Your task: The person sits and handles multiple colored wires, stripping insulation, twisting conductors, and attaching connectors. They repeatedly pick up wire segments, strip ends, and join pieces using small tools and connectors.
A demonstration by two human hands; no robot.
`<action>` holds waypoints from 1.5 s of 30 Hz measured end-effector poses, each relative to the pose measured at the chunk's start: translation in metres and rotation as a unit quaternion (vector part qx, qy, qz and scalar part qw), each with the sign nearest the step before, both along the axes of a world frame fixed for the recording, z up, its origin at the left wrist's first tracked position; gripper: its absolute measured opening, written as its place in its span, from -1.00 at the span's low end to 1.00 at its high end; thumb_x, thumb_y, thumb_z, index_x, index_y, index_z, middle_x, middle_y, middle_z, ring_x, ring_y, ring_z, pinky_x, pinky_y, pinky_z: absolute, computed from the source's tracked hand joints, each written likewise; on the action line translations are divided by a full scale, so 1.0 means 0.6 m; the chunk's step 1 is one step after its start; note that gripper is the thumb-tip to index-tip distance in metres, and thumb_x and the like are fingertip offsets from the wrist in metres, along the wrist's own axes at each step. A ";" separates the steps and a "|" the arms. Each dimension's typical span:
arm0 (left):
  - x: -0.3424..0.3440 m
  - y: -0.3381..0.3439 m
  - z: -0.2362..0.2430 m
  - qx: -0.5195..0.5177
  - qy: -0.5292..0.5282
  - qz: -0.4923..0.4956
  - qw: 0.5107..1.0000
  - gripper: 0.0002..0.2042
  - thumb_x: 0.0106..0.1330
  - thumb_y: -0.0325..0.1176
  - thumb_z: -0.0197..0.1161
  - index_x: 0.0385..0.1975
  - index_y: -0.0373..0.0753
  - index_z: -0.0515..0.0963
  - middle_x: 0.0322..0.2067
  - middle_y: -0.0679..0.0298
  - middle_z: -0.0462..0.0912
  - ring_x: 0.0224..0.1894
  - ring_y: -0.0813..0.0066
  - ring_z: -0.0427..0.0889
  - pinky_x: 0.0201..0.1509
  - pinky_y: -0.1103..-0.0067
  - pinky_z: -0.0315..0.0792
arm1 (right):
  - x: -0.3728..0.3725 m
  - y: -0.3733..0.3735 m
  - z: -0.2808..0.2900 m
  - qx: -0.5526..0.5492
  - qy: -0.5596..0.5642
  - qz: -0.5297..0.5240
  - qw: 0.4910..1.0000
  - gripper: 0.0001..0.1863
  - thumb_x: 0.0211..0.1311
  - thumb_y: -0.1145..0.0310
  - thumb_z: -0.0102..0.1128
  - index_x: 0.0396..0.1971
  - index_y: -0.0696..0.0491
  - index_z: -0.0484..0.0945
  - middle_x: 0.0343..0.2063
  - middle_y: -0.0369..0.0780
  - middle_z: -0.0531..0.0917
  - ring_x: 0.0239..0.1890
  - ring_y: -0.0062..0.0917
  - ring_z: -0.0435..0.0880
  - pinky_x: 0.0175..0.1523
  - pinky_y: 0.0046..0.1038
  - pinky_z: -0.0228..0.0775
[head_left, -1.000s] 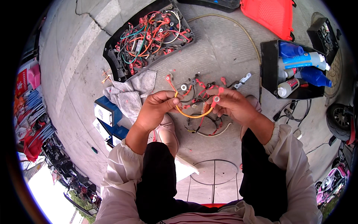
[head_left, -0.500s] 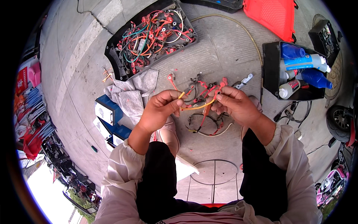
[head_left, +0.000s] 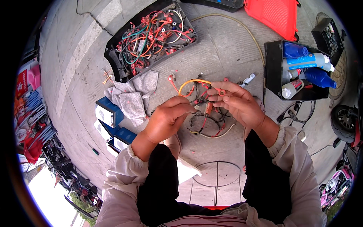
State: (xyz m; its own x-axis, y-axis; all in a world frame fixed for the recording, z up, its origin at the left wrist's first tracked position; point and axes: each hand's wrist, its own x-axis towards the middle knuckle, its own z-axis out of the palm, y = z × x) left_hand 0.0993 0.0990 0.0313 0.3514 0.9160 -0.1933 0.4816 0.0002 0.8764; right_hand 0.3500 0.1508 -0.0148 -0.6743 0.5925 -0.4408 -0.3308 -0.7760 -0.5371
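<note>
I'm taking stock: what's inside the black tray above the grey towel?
The black tray holds a tangle of cables, red, orange, green, white and dark, many with ring-shaped ends. The heap covers most of the tray's floor, so anything beneath it cannot be seen.

Yellow-orange cable (head_left: pixel 194 80) | red ring end (head_left: pixel 222 92) | bent, arching upward | held in right fingers (head_left: pixel 231 87)

Wire tangle (head_left: pixel 208 109) below fingers (head_left: pixel 231 88) blocks; room beyond, clearance unclear
</note>
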 end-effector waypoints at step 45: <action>-0.064 0.032 -0.232 -0.261 -0.067 0.347 0.898 -0.86 0.30 -0.40 0.23 -0.26 -0.32 0.49 -0.34 0.25 0.66 -0.30 0.54 0.65 -0.21 0.59 0.50 | 0.023 -0.008 -0.046 -0.057 -0.120 -0.007 0.991 -0.69 0.37 0.38 -0.04 0.05 0.11 0.50 -0.21 -0.24 0.64 -0.18 -0.58 0.60 -0.06 -0.52 0.43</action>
State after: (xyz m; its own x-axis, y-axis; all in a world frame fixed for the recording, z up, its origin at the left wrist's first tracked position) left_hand 0.0609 0.1184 -0.1079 -0.2173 0.7204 -0.6586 0.0959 0.6872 0.7201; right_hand 0.3636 0.1462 -0.0422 -0.5342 0.5382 -0.6519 -0.2150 -0.8323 -0.5110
